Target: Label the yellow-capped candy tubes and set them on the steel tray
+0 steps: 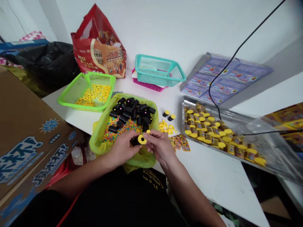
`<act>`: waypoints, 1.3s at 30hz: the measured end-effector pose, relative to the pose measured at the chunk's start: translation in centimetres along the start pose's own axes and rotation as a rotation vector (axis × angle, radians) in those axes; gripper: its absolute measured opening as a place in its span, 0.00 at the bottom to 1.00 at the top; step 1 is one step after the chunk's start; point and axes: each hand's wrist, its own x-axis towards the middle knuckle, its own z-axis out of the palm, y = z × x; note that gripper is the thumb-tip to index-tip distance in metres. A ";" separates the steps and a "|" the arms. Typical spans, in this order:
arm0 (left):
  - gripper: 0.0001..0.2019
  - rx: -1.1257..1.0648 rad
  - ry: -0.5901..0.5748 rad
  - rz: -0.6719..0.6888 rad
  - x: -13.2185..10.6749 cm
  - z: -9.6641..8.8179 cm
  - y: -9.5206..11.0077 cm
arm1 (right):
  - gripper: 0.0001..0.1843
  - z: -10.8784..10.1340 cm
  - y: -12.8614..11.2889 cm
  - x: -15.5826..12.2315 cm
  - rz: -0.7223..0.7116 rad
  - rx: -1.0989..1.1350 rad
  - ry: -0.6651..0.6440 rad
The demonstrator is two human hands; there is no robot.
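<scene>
Left hand (121,148), fingers curled, grasps a black tube (135,142); right hand (161,147), forearm angled inward, apparently pinches a yellow ring (142,139) against the tube's end; green plastic bag (139,160) beneath, toward 12 o'clock.

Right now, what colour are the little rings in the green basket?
Yellow. The rings in the green basket show clearly in the head view.

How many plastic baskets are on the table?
3: a lime-green basket left, a teal basket at the back, a pink basket under it. The green bag may hide another.
</scene>
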 end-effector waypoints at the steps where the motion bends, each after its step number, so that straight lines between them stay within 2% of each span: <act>1: 0.04 -0.001 -0.003 -0.009 0.0 0.0 0.1 | 0.17 0.2 0.0 0.0 0.013 0.009 0.009; 12: 0.06 -0.075 0.042 -0.012 -0.2 -0.2 0.4 | 0.17 1.0 0.9 -0.2 -0.122 -0.095 0.106; 18: 0.09 -0.162 0.116 -0.006 -0.5 -0.6 0.5 | 0.18 1.8 1.0 -0.8 -0.052 -0.138 0.009; 21: 0.11 -0.228 0.134 0.001 -0.5 -0.9 0.5 | 0.17 2.0 1.2 -0.7 -0.080 -0.104 -0.001; 23: 0.15 -0.307 0.100 -0.050 -0.4 -1.3 0.6 | 0.17 2.0 1.2 -0.5 -0.115 -0.099 0.010; 28: 0.16 -0.571 -0.156 -0.291 -0.2 -1.8 1.0 | 0.16 2.4 1.2 -0.5 -0.156 -0.111 0.015; 31: 0.17 -0.614 -0.092 -0.325 -0.6 -1.1 1.0 | 0.15 3.0 1.4 -0.6 -0.150 -0.019 0.028; 35: 0.15 -0.580 0.023 -0.239 -1.2 -0.1 1.3 | 0.14 3.6 2.0 -0.7 -0.168 0.109 0.093; 39: 0.15 -0.558 0.039 -0.200 -1.1 -0.1 1.5 | 0.13 3.5 2.0 -0.6 -0.193 0.046 0.084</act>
